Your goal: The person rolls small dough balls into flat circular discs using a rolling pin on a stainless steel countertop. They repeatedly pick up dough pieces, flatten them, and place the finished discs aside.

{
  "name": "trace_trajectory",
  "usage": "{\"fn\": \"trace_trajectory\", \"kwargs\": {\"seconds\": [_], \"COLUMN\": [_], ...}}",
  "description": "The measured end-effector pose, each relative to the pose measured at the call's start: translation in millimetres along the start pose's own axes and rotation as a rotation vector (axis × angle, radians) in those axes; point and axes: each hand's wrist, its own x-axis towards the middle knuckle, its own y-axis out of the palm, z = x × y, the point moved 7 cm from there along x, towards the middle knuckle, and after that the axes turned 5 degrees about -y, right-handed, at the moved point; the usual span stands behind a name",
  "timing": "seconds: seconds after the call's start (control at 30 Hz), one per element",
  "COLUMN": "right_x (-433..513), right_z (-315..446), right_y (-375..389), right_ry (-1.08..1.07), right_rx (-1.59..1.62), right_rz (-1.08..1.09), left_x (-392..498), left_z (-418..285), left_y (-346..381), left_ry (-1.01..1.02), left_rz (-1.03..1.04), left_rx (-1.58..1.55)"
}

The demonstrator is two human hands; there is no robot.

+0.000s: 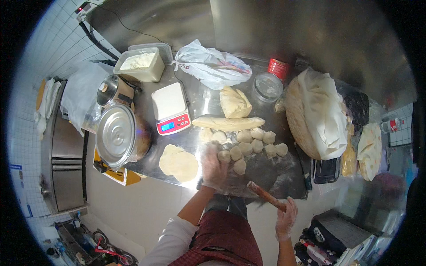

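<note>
My left hand point(214, 168), in a clear plastic glove and blurred, reaches over the steel table beside the small dough balls point(245, 148); whether it holds anything is unclear. My right hand point(286, 217), also gloved, grips a wooden rolling pin point(266, 196) near the table's front edge. A flattened sheet of dough point(178, 163) lies left of my left hand. Behind the balls stretches a long dough roll point(229, 123), with a larger dough lump point(235, 102) behind it. White flour dusts the steel around the balls.
On the left stand a lit kitchen scale point(171, 108), a lidded metal pot point(116, 136) and a plastic tub of flour point(139, 65). A white plastic bag point(213, 65), a round clear container point(267, 87) and a red can point(278, 68) sit behind. A large cloth-covered basket point(293, 116) is right.
</note>
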Motion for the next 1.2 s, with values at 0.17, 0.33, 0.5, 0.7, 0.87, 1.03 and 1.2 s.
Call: {"fn": "trace_trajectory", "kwargs": {"seconds": [0.17, 0.33, 0.5, 0.7, 0.87, 1.03, 1.2], "right_x": [6, 25, 59, 70, 64, 54, 45], "right_z": [4, 20, 34, -9, -24, -27, -27], "right_y": [3, 41, 60, 41, 25, 22, 23], "right_ry": [0.076, 0.146, -0.027, 0.155, 0.129, 0.184, 0.213], "right_rx": [0.022, 0.066, -0.009, -0.142, -0.101, -0.059, -0.011], "right_rz": [0.01, 0.233, 0.249, 0.193, 0.137, 0.127, 0.126], "left_x": [7, -6, -4, -15, 7, 49, 37], "left_z": [-16, -19, 13, 8, 9, 40, 34], "left_y": [11, 32, -2, 6, -1, -44, -20], "left_ry": [0.088, 0.24, 0.212, 0.249, 0.298, 0.126, 0.122], "left_rz": [-0.173, -0.103, -0.05, -0.143, -0.283, -0.429, -0.422], "left_rx": [0.228, 0.195, 0.222, 0.124, 0.115, 0.055, 0.167]}}
